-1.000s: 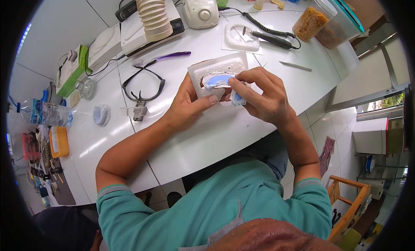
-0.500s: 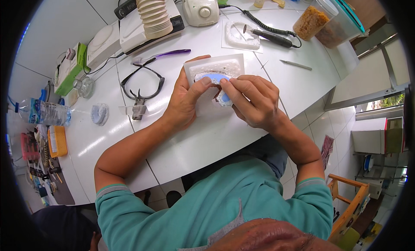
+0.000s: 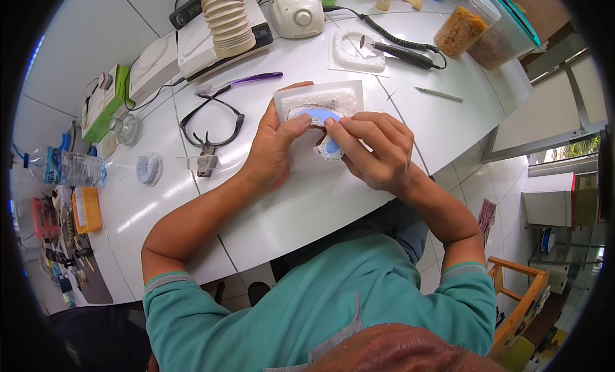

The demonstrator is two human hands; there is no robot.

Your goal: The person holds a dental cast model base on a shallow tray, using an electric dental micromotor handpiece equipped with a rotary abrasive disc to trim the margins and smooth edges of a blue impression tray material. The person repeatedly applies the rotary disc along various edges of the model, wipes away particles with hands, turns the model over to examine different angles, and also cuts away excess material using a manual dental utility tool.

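My left hand (image 3: pixel 272 141) is closed around the left side of a white square mold or tray (image 3: pixel 346 92) with a rough whitish inner surface. Against that square lies a curved dental cast (image 3: pixel 314 114) with crumbly white edges and a smooth blue face. My left thumb presses on the cast's left part. My right hand (image 3: pixel 381 144) pinches the cast at its right side, thumb and fingertips on the blue and the white rim. A dark reddish-brown strip shows along the inner curve of the cast. My fingers hide part of it.
Black-framed magnifier glasses (image 3: pixel 214 132), a purple-handled brush (image 3: pixel 246 79) and a small blue-and-white cast (image 3: pixel 149 169) lie left. Behind stand a ribbed hose (image 3: pixel 227 19) and a white control box (image 3: pixel 296 13). A rotary handpiece (image 3: pixel 403 53), white mold (image 3: pixel 349 45), metal tool (image 3: pixel 439 94) and tub (image 3: pixel 464 29) are right.
Both hands keep their hold on the mold and cast. My right fingers have shifted only slightly, and the cast looks barely moved.
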